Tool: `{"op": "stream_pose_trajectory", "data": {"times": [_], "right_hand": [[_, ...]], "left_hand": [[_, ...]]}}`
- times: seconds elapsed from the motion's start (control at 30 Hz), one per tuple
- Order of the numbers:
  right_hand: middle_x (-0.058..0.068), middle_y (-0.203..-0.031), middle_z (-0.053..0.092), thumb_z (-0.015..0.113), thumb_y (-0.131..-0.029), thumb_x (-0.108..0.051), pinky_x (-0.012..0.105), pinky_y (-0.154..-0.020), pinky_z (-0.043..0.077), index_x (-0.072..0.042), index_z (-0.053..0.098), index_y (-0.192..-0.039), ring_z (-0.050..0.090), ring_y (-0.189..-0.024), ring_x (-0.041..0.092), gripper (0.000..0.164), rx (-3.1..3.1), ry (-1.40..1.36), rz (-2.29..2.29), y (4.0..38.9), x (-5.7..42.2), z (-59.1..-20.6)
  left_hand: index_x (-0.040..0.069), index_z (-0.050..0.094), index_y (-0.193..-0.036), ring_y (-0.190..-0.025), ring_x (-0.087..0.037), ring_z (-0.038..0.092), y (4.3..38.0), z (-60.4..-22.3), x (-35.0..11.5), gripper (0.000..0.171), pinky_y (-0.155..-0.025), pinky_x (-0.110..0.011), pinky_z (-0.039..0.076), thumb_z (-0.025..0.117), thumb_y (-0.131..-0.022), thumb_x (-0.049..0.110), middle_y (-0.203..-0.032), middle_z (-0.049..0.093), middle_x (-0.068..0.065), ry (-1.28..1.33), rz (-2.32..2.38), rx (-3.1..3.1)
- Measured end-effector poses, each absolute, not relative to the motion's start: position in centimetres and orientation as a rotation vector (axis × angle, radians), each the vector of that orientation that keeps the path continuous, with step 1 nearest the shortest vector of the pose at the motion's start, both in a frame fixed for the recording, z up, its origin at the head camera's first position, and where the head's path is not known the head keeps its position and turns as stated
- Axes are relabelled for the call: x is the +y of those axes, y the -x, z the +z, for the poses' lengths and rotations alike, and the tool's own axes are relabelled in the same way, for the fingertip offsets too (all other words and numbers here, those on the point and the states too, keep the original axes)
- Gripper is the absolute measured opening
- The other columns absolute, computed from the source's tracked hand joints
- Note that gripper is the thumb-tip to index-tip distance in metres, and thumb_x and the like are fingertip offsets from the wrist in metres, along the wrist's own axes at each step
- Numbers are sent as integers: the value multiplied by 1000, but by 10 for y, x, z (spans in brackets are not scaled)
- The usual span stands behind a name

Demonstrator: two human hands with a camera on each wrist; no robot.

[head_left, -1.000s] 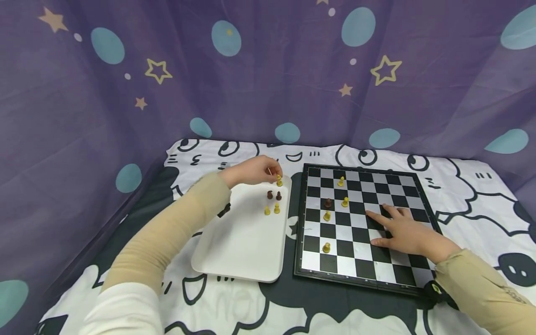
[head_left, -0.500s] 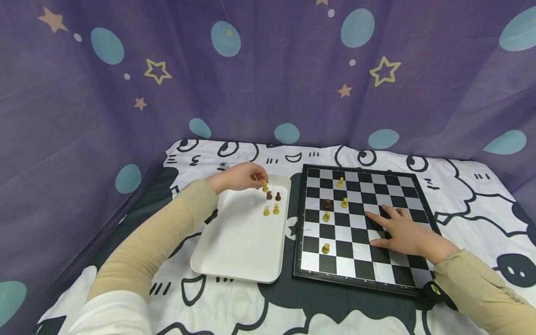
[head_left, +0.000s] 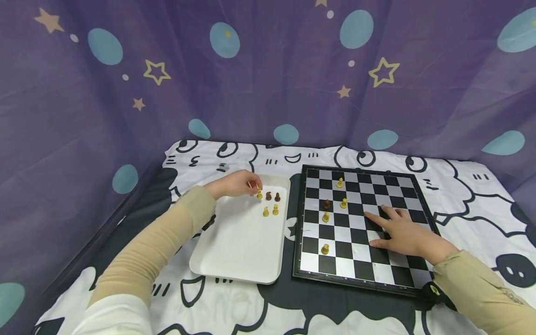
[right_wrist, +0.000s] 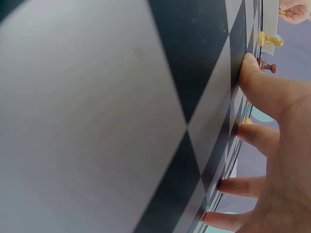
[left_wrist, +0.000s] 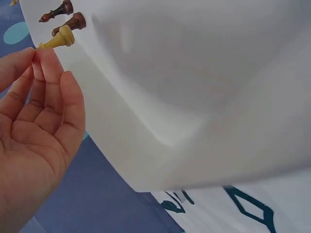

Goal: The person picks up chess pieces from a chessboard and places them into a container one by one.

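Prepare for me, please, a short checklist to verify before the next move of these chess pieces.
1. Left hand pinches the yellow, round-based chess piece near its top: ok.
2. Base of that piece touches the white rectangular tray: cannot tell.
3. Two dark brown pieces and two other yellow pieces in the tray stand upright: ok.
4. Right hand, on the black-and-white checkered board, is apart from its pieces: ok.
5. Left hand free for another piece: not ok.
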State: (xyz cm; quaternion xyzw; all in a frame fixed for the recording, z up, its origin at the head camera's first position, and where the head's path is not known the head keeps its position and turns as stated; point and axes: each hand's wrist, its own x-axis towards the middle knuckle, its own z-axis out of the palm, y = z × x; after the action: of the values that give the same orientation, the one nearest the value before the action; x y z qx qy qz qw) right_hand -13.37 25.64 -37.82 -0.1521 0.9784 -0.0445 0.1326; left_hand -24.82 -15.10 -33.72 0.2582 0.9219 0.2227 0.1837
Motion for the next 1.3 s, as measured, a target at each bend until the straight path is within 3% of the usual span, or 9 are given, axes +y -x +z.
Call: {"op": "stream_pose_trajectory", "data": {"times": [1.03, 1.3], "right_hand": [[31, -142, 28, 56, -76, -71, 71, -83, 39, -18, 42, -143, 27, -124, 59, 86, 2834, 440, -119, 134, 257, -380], [31, -143, 27, 55, -76, -72, 71, -83, 39, -18, 40, -143, 26, -125, 59, 87, 2825, 438, -124, 135, 257, -379]], "left_hand": [[4, 66, -95, -74, -13, 53, 248, -348, -148, 11, -68, -24, 41, 59, -87, 2, -85, 64, -6, -684, 572, 2588], [4, 66, -101, -75, -13, 54, 249, -347, -149, 15, -68, -25, 42, 59, -88, 5, -88, 64, -6, -653, 534, 2590]]}}
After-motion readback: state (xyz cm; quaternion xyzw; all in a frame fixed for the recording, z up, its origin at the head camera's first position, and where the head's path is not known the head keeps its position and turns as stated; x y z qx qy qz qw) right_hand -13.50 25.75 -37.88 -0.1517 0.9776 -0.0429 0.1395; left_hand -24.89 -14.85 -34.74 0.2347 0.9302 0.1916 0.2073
